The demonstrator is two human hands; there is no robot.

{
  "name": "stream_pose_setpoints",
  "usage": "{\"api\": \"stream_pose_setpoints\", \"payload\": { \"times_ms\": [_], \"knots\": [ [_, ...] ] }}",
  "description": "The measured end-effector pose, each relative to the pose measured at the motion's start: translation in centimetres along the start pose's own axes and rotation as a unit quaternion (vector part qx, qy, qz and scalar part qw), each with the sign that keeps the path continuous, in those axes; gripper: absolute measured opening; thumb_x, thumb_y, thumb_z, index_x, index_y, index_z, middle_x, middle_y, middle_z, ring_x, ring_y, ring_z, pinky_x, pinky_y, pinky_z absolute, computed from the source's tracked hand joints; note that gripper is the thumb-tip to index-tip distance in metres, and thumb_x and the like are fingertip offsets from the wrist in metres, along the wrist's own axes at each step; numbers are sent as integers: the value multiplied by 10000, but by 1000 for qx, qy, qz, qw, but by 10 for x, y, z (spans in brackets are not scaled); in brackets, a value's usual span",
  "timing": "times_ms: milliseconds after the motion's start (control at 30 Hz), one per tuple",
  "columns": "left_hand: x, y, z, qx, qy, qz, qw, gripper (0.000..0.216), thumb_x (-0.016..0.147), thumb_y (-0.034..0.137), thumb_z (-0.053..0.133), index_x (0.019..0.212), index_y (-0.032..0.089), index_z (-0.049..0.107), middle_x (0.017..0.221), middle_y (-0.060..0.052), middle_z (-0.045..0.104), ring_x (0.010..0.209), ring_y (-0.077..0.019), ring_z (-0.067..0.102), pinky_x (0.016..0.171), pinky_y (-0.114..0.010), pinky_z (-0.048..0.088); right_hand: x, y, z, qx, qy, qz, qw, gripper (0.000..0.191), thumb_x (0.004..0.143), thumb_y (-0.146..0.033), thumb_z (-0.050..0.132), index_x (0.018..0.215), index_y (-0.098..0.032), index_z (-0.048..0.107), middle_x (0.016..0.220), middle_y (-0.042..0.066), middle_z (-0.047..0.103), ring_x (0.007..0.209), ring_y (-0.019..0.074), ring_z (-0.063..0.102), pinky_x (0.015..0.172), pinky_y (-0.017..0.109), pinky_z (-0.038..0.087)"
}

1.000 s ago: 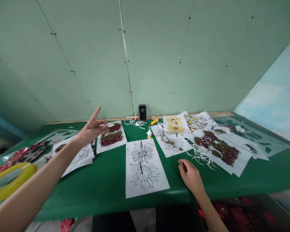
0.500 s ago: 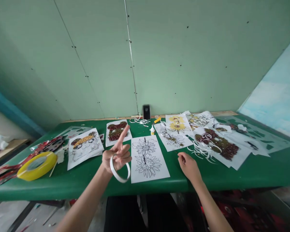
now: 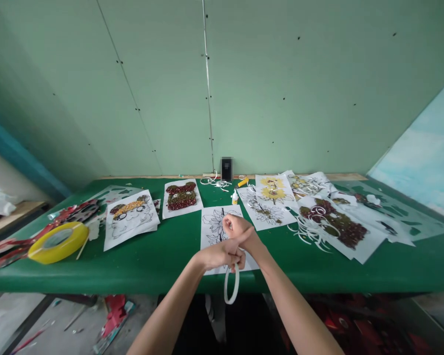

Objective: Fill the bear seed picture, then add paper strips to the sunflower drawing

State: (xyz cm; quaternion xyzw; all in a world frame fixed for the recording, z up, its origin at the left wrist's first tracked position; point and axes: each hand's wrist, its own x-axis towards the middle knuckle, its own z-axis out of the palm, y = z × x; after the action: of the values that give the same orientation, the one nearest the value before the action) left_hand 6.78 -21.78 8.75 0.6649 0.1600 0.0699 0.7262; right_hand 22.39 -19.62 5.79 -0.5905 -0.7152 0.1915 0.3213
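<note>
My left hand (image 3: 222, 254) is closed on a thin white tape ring (image 3: 232, 285), which hangs below it at the near edge of the green table (image 3: 151, 261). My right hand (image 3: 239, 229) is closed and sits just above and against the left one, pinching near the ring; what it grips is too small to make out. Both hands hover over a white sheet with black flower outlines (image 3: 214, 222), which they partly hide.
A yellow tape roll (image 3: 57, 241) lies at the left. Sheets with a bear picture (image 3: 131, 217), dark red shapes (image 3: 180, 197) and yellow flowers (image 3: 272, 190) cover the table, with white curled strips (image 3: 305, 234), a small glue bottle (image 3: 236, 197) and a dark box (image 3: 226, 168) by the green wall.
My left hand brought the white ring from the far left of the table to the near edge. My right hand left the tabletop and joined it over the flower sheet.
</note>
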Motion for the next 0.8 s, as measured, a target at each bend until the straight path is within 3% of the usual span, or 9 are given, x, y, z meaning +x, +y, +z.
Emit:
{"api": "stream_pose_setpoints", "payload": {
  "times_ms": [200, 300, 367, 467, 600, 700, 800],
  "knots": [
    [-19, -10, -14, 0, 12, -27, 1000, 1065, 851, 145, 676, 1760, 425, 197, 770, 7, 636, 716, -169, 590, 637, -304, 434, 12, 18, -1, 14, -36, 4, 999, 87, 927, -213, 618, 862, -237, 670, 851, 1, 755, 719, 165, 637, 643, 266, 408],
    [-25, -5, -34, -32, 11, -22, 999, 986, 839, 123, 666, 1739, 332, 323, 805, -14, 647, 750, -171, 606, 672, -305, 485, 33, 32, -18, 95, -14, -27, 995, 166, 979, -289, 591, 858, -228, 686, 825, 27, 747, 692, 172, 631, 641, 277, 428],
    [-23, 4, -58, -64, 69, 18, 995, 849, 818, 99, 633, 1647, 214, 496, 818, -23, 635, 749, -156, 601, 691, -293, 514, 52, 41, -31, 147, 30, -36, 988, 263, 1035, -390, 542, 922, -225, 712, 808, 40, 736, 638, 178, 603, 604, 290, 417],
    [-4, 18, -104, -77, 183, 121, 973, 754, 767, 64, 653, 1510, 184, 622, 884, -42, 652, 767, -154, 616, 717, -305, 551, 79, 50, -39, 190, 81, -56, 977, 368, 1077, -514, 505, 945, -232, 702, 794, 34, 709, 647, 188, 600, 616, 302, 430],
    [40, 16, -156, -24, 325, 214, 921, 445, 818, 147, 750, 1263, 165, 738, 792, -22, 641, 618, -115, 540, 629, -295, 509, 96, 57, -18, 257, 76, -98, 958, 514, 1115, -635, 396, 942, -244, 682, 814, 42, 697, 748, 219, 645, 709, 327, 497],
    [65, -5, -171, -11, 401, 253, 880, 414, 814, 243, 816, 1214, 175, 729, 836, -24, 677, 634, -121, 584, 652, -301, 535, 90, 62, 7, 243, 65, -131, 959, 482, 1106, -640, 456, 923, -248, 669, 814, 37, 698, 759, 219, 660, 710, 313, 491],
    [74, -28, -168, 3, 465, 286, 838, 453, 840, 337, 830, 1256, 204, 709, 917, -30, 719, 665, -135, 643, 675, -302, 563, 79, 64, 24, 211, 91, -109, 967, 470, 1120, -607, 452, 903, -246, 659, 684, 9, 641, 645, 198, 621, 634, 289, 444]
  ]
}}
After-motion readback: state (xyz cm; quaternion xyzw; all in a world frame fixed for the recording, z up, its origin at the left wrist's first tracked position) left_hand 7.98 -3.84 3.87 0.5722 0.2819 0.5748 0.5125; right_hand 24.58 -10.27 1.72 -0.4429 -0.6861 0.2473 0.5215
